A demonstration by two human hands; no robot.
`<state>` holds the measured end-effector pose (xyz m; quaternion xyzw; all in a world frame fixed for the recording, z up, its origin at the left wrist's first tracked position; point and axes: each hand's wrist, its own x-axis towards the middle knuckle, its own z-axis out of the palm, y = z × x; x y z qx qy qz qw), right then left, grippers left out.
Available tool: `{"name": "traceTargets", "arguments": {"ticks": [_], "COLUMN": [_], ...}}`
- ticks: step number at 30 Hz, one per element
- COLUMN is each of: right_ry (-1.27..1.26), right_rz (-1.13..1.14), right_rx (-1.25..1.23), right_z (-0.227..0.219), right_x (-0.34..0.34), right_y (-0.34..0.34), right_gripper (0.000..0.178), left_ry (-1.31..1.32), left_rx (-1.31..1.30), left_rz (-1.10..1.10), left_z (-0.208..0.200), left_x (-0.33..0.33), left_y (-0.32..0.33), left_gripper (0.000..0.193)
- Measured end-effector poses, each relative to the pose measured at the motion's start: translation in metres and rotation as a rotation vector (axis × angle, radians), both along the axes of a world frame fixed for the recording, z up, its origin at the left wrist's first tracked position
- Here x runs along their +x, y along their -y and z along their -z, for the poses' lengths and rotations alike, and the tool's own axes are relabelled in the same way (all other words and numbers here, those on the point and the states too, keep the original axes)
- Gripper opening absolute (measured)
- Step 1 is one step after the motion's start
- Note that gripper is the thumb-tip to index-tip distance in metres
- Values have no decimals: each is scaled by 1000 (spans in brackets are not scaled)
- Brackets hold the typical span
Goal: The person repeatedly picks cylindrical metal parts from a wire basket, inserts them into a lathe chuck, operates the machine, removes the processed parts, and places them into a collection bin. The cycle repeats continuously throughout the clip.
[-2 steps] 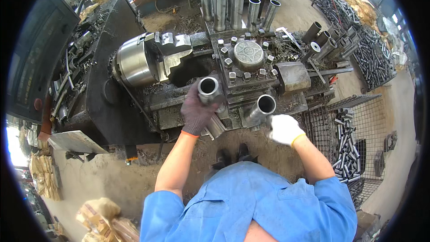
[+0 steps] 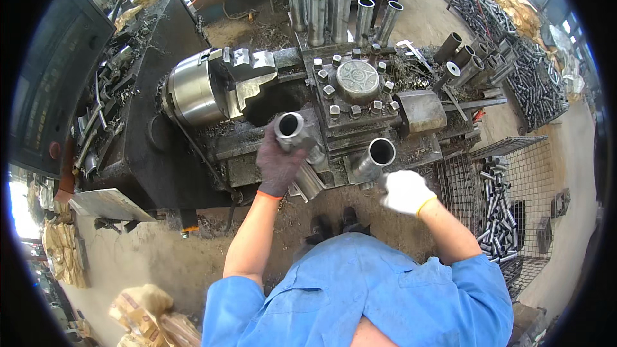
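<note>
My left hand, in a dark glove, grips a short steel tube with its open end facing up, in front of the lathe's carriage. The lathe chuck with its stepped jaws sits up and left of that tube. My right hand, in a white glove, is closed at the lower end of a second steel tube that leans against the carriage front. The tool post with its ring of bolts stands just behind both tubes.
Several upright steel tubes stand behind the lathe, more dark tubes lie at the right. A wire basket of short tubes sits at my right. A control panel is at the left. Metal chips cover the floor.
My left hand has moved the tube slightly left toward the chuck and tilted it. My right hand has shifted a little down with the second tube.
</note>
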<state>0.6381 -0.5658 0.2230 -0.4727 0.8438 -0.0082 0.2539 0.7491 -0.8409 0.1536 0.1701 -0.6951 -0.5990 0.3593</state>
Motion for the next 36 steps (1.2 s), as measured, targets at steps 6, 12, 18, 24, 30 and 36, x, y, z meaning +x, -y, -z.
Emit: {"name": "traceTargets", "arguments": {"ticks": [6,12,18,24,30,36], "right_ry": [356,-36,847,753,873,57], "right_rz": [88,24,345,332,245,-294], "right_rx": [-373,-291,-525,-308,-411,-680], "right_z": [62,90,15,7,-77,-161], "right_x": [76,67,31,45,31,-75], "right_y": [83,126,137,162,127,170], "right_gripper": [36,39,61,76,85,81], "left_ry": [-238,-388,-308,-425,353,666], "left_rx": [1063,1249,1240,985,162,358], "left_rz": [20,208,73,200,582,894], "left_z": [7,29,21,2,99,109], "left_x": [57,93,97,68,35,-45], "left_y": [25,37,31,-5,58,82], "left_gripper": [65,91,86,72,59,44]}}
